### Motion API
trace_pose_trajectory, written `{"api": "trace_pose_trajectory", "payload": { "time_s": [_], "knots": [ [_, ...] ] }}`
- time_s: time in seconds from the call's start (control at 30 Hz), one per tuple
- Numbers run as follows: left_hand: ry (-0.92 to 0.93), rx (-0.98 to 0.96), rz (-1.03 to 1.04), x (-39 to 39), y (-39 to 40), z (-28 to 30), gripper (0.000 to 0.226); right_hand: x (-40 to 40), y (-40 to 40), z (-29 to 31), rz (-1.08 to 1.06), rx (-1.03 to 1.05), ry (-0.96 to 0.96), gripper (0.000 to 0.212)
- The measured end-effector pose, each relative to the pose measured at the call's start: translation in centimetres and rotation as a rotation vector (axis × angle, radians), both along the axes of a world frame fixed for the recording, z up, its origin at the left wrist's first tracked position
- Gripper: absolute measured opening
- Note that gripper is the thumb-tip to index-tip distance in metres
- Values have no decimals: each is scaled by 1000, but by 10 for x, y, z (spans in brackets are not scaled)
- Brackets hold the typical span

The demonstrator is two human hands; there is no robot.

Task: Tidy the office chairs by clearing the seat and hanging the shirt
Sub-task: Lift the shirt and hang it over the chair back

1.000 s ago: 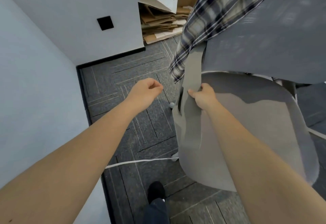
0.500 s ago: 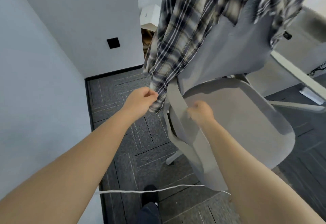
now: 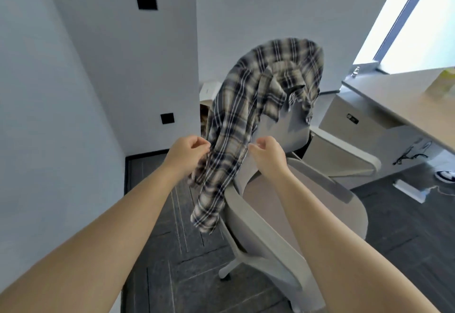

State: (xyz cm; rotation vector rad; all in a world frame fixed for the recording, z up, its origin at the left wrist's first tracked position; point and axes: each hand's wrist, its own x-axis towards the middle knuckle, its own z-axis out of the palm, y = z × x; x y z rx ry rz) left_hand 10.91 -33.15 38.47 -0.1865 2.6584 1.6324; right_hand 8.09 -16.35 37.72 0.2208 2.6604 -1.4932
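Observation:
A dark-and-cream plaid shirt (image 3: pixel 248 115) is draped over the backrest of a light grey office chair (image 3: pixel 290 199) and hangs down its left side past the armrest. My left hand (image 3: pixel 188 150) pinches the shirt's left edge at mid height. At the same height my right hand (image 3: pixel 267 151) pinches the right edge, beside the backrest. The chair's seat shows bare grey fabric with nothing lying on it.
A white wall (image 3: pixel 61 115) stands close on the left, with a corner column behind the chair. A light desk (image 3: pixel 398 100) runs along the right under a window, cables and a power strip (image 3: pixel 408 190) on the dark carpet below it. Boxes (image 3: pixel 208 91) sit behind the chair.
The view has risen from the seat to the whole chair. My right hand left the armrest and took the shirt's edge; my left hand has stayed on the shirt's other edge since half a second ago.

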Motion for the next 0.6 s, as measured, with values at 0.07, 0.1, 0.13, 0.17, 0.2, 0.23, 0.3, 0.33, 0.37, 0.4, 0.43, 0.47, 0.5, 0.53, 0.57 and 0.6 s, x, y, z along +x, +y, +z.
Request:
{"api": "trace_pose_trajectory", "payload": {
  "time_s": [0.07,0.1,0.13,0.17,0.2,0.23,0.3,0.33,0.37,0.4,0.43,0.47,0.5,0.53,0.57,0.6],
  "knots": [
    [32,9,23,-7,-5,18,13,-8,-5,19,-1,-16,40,45],
    [48,14,28,-12,-8,26,15,-15,-7,27,-2,-26,65,41],
    [64,21,27,-17,-11,33,18,-20,-10,36,0,-29,90,32],
    [80,30,22,-24,-14,40,21,-29,-14,44,-13,-28,94,18],
    [93,39,18,-31,-17,46,23,-38,-19,52,-37,-24,106,6],
    [103,46,15,-38,-20,51,24,-51,-24,58,-54,-33,123,15],
    [108,43,9,-55,-27,59,23,-72,-34,72,-87,-35,124,11],
    [108,34,4,-65,-30,62,22,-83,-38,78,-102,-42,140,18],
    [108,22,-3,-75,-33,65,18,-93,-43,84,-117,-44,136,37],
    [106,7,-10,-85,-36,68,14,-103,-46,90,-146,-29,128,47],
    [106,-6,-21,-96,-38,70,12,-113,-50,94,-161,-14,112,49],
    [107,-14,-34,-107,-39,72,11,-124,-53,95,-172,-9,99,43],
    [108,-17,-47,-117,-40,74,11,-136,-55,96,-186,1,86,31],
    [108,-18,-58,-126,-40,76,12,-145,-57,97,-187,30,82,23],
    [107,-22,-64,-135,-40,78,15,-154,-58,96,-176,64,55,23],
    [105,-30,-69,-142,-39,79,18,-161,-58,94,-163,102,22,25]
  ]
}}
